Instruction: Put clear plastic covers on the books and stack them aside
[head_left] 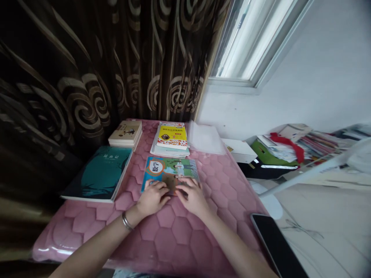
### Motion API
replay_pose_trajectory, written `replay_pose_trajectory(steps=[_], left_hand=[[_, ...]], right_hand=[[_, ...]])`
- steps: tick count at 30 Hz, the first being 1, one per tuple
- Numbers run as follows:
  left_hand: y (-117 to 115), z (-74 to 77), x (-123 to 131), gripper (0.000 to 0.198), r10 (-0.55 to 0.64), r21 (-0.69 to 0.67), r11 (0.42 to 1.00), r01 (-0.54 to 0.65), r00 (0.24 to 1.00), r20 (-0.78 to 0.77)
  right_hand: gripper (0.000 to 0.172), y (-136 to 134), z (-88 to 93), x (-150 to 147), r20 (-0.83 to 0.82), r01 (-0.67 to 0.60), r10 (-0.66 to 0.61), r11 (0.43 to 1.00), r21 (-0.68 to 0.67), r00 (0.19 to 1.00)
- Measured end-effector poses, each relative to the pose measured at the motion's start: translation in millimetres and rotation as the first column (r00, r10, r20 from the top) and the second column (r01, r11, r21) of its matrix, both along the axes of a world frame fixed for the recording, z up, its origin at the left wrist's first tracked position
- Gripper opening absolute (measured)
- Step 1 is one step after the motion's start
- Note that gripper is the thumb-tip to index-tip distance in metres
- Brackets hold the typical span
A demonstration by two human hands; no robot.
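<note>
A textbook (171, 166) with a blue and green illustrated cover lies on a pink hexagon-patterned tabletop cover (174, 239). My left hand (153, 197), with a metal bangle at the wrist, has its fingers bent over the book's near left part. On the near right part is my right hand (193, 195), its fingers over the cover and its thumb at the near edge. Both hands grip the textbook, and part of its near edge is hidden beneath them. Just beyond it sits a stack of books topped by a yellow and red-patterned book (173, 135).
To the left lie a large teal book (101, 173) and a stack of small beige books (126, 133). White translucent sheets (205, 137) are at the back right. A dark phone or tablet (278, 243) lies at the right edge. Beyond are a white box (239, 150) and a lamp arm (307, 170).
</note>
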State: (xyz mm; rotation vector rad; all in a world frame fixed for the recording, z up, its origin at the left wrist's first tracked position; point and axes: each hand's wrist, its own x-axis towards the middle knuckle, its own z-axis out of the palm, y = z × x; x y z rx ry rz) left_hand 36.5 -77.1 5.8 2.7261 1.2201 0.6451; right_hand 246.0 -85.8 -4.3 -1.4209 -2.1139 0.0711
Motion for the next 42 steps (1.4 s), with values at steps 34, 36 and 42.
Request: replay_pose_trajectory(steps=[34, 36, 42], left_hand=[[8.1, -9.9, -91.1, 0.02, 0.065, 0.128, 0.99, -0.064, 0.998, -0.002], [7.3, -8.1, -92.6, 0.022, 0.074, 0.107, 0.992, -0.074, 0.997, -0.003], [-6.3, 0.5, -70.6, 0.021, 0.133, 0.057, 0.99, -0.131, 0.99, -0.047]], right_hand=[[0.02, -18.0, -34.4, 92.0, 0.001, 0.112, -0.112, 0.994, -0.008, 0.994], [0.021, -18.8, -33.9, 93.9, 0.016, 0.111, -0.111, 0.994, -0.02, 0.994], [0.024, -27.4, -18.5, 80.4, 0.123, 0.105, -0.101, 0.994, -0.028, 0.987]])
